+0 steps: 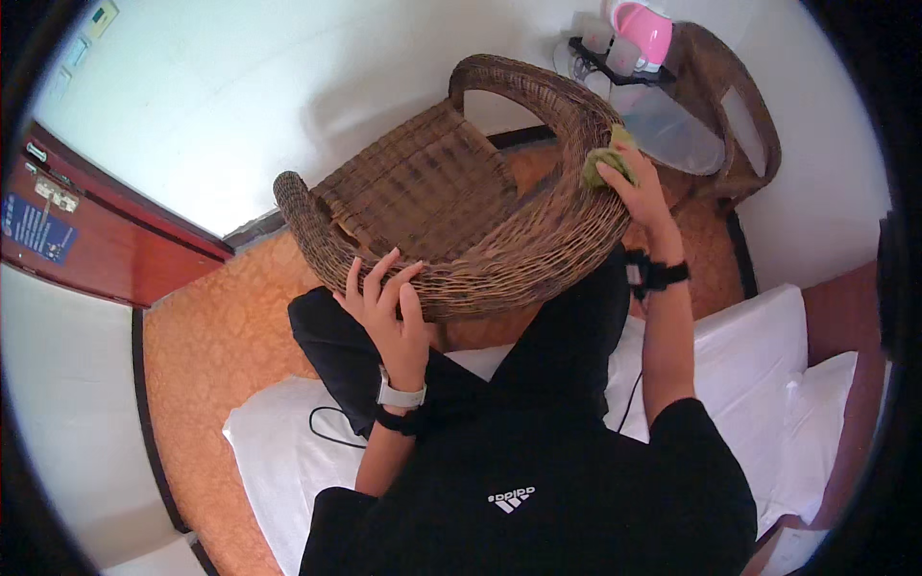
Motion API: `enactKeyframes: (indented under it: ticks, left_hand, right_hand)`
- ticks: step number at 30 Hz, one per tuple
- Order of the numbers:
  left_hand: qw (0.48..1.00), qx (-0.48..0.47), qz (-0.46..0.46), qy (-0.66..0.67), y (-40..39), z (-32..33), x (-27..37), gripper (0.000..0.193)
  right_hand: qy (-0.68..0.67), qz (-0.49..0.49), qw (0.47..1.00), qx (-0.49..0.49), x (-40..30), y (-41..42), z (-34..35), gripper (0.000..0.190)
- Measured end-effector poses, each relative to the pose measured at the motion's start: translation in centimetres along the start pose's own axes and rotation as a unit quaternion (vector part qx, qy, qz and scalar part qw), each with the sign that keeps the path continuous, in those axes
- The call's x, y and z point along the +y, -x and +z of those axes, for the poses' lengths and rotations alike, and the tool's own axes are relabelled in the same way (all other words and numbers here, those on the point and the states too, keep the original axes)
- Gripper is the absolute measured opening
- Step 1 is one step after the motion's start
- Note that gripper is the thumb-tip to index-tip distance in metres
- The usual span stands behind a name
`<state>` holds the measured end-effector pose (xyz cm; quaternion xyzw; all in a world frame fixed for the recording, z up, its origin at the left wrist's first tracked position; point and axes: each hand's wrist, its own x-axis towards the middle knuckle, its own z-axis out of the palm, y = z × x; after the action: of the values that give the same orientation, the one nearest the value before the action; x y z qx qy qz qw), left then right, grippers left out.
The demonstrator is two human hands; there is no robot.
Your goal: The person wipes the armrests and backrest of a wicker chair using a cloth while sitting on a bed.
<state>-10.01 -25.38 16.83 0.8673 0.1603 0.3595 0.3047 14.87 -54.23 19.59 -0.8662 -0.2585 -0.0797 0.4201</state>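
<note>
In front of my knees stands a brown wicker armchair (504,270), its curved back towards me and its woven seat (425,183) beyond. My left hand (385,302) rests on the left part of the back's rim, fingers spread, holding nothing. On the right side of the rim, my right hand (637,183) grips a green cloth (605,164) and presses it against the wicker. Part of the cloth is hidden under my fingers. Both my wrists wear bands.
Beyond my right hand is a wicker table (753,144) with a glass top (677,129). A black tray (619,75) on it holds cups and a pink kettle (645,32). I sit on a white-sheeted bed (281,432). A red door (108,223) is at left.
</note>
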Motion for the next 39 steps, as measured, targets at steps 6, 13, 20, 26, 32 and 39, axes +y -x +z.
enactKeyframes:
  ticks: [6,13,20,26,32,39]
  left_hand:
    - [0.999,-0.006,-0.017,0.027,-0.2,-0.4,-0.8,0.038]
    - [1.000,-0.001,-0.009,0.027,-0.6,-0.8,-0.9,0.036]
    - [0.993,0.061,-0.031,0.096,-2.1,-3.1,-5.9,0.042]
    - [0.973,0.038,-0.088,0.210,-6.2,-4.2,-10.7,0.050]
    - [0.988,0.034,0.030,0.147,-12.7,-0.2,-12.9,0.058]
    - [0.971,0.077,0.001,0.225,-15.2,1.3,-13.4,0.057]
  right_hand:
    - [-0.084,-0.019,0.993,0.076,-0.3,1.6,0.9,0.027]
    - [-0.092,0.023,0.988,0.121,-2.7,4.5,1.1,0.024]
    - [0.041,-0.043,0.986,0.154,-7.9,8.8,4.5,0.022]
    - [0.056,-0.136,0.975,0.164,-10.5,8.2,7.2,0.020]
    - [0.015,-0.144,0.964,0.225,-7.9,1.0,9.0,0.016]
    - [-0.044,-0.108,0.968,0.221,-8.1,-3.0,9.1,0.015]
